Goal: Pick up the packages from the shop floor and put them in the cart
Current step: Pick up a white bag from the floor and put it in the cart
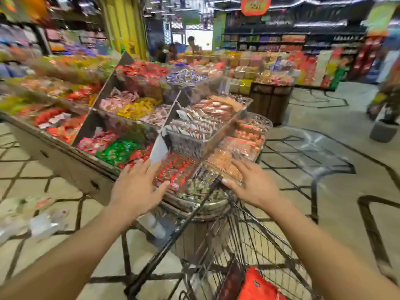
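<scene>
Both my arms reach forward over a black wire cart [249, 241] at the bottom centre. My left hand [138, 187] is spread flat with fingers apart, above the cart's front rail. My right hand [249, 185] is also spread, hovering by the cart's far rim. Neither hand holds anything. A red package [257, 286] lies inside the cart at the bottom edge. Several pale, blurred packages [32, 217] lie scattered on the tiled floor at the left.
A tiered display of wrapped sweets [134, 109] stands directly ahead, its clear bins [203, 139] nearly against the cart. A wooden barrel stand [270, 102] is behind it. Open tiled floor [324, 165] stretches to the right. Shelves and a person are far back.
</scene>
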Available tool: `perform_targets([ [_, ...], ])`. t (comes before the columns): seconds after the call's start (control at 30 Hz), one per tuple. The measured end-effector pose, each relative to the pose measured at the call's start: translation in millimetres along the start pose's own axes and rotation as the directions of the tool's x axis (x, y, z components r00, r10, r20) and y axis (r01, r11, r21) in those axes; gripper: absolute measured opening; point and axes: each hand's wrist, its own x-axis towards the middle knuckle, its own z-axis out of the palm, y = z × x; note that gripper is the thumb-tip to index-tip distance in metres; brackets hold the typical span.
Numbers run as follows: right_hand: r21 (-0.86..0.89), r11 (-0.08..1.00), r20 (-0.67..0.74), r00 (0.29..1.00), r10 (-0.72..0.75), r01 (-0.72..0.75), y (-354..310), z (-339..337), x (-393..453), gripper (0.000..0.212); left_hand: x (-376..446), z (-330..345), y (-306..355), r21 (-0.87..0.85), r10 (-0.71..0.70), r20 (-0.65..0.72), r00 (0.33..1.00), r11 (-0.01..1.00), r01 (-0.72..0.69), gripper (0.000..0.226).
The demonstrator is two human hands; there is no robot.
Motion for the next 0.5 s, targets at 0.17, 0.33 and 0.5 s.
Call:
perform_targets([
  [0.17,-0.061,0.971,-0.038,0.972,-0.233,0.231,-162.8,-12.6,59.1,0.084,-42.0,-58.6,-144.6,0.057,-0.202,-0.115,0.973,0.976,0.209,0.09],
  [0.33,-0.028,0.922,-0.083,0.919,-0.386,0.385,-333.4,-13.5,97.9,0.099,-97.8,-102.1,-280.1,0.034,-0.347,-0.245,0.905,0.93,0.366,0.083],
  [0.5,-0.021,0.877,-0.097,0.872,-0.48,0.481,-471.4,-0.1,124.7,0.085,-143.6,-137.6,-392.9,0.114,-0.477,-0.248,0.843,0.85,0.514,0.069],
])
